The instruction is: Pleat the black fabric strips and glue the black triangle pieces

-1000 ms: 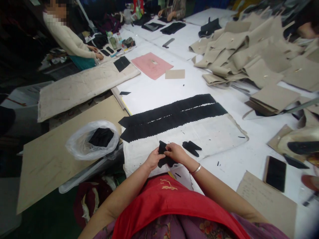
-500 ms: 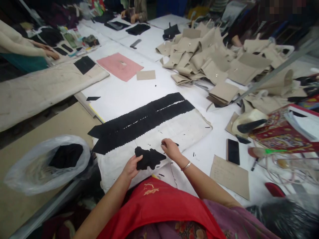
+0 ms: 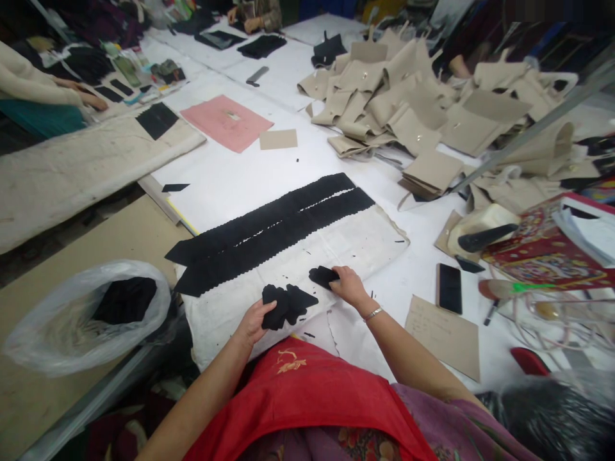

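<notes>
1. At the left side, a cloudy, clear plastic bag (image 3: 22, 342) stands open on a tan board (image 3: 148, 224), with black material (image 3: 127, 301) inside.
2. Next, two long black strips with zigzag edges and pointed left ends (image 3: 269, 234) lie across a flat white cloth pad (image 3: 331, 246) on the white bench (image 3: 423, 234).
3. Below them, the left hand (image 3: 257, 320) pinches a fanned cluster of thin black cut pieces (image 3: 276, 310) over the pad. They look light and pliable, likely to slide apart; a flat thumb-and-finger grip on the edge suits them.
4. Farther right, apart from the left, the right hand (image 3: 348, 285) grips a small elongated black bundle (image 3: 323, 276) by its right end; it seems light too.
</notes>
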Demonstrator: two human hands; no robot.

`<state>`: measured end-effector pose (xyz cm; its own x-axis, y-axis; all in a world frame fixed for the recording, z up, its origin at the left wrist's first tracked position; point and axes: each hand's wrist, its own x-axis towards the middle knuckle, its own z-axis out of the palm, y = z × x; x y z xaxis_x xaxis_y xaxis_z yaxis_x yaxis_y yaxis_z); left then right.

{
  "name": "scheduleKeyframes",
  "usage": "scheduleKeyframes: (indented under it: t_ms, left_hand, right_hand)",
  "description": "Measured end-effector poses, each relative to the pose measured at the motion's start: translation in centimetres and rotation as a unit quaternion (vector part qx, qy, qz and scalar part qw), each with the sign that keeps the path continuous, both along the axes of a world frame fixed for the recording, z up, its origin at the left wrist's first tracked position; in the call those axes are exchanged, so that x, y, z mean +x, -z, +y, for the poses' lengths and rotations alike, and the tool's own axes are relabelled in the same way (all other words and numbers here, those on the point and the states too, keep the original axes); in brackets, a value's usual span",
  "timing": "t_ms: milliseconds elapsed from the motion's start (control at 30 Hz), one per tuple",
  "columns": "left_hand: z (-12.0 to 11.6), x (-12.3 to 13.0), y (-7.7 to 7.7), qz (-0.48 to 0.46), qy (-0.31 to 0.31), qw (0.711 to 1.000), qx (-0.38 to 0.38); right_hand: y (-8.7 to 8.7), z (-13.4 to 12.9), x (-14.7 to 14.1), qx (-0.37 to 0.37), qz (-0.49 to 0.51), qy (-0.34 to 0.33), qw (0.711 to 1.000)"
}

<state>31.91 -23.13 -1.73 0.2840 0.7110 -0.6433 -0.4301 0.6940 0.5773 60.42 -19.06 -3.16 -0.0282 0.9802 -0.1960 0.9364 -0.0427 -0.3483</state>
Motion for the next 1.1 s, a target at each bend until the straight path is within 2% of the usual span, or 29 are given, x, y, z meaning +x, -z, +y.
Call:
scheduleKeyframes:
  t_ms: [100,267,500,667,900,1000,1100]
  left_hand:
    - [-0.2,0.0,0.2,0.01,0.006,1.0,-0.006]
    - [-0.4,0.0,0.3,0.022,0.019,1.0,-0.007]
    - [-0.7,-0.3,0.5,0.033,0.004,0.999,-0.012]
    - [-0.6,0.0,0.3,0.038,0.007,0.999,-0.018]
    - [-0.2,1.0,-0.3,0.045,0.024,0.998,-0.021]
    - [0.2,1.1,-0.3,0.031,0.01,0.999,-0.021]
    - [0.9,0.8,-0.2,-0.002,0.01,1.0,-0.013]
  right_hand:
    - [0.4,0.1,-0.1,0.026,-0.003,0.002,1.0]
    - [0.5,0.3,-0.5,-0.01,-0.027,-0.032,0.999]
    - [0.2,-2.3,-0.7,0.032,-0.01,-0.104,0.994]
    - [0.8,-3.6,-1.3,0.04,-0.036,-0.099,0.994]
    - [1.4,-2.5,-2.5,0.022,-0.084,-0.109,0.99]
    - [0.7,-1.2,-2.2,-0.008,-0.075,-0.119,0.99]
    - [-1.4,-0.2,-2.4,0.013,-0.018,-0.115,0.993]
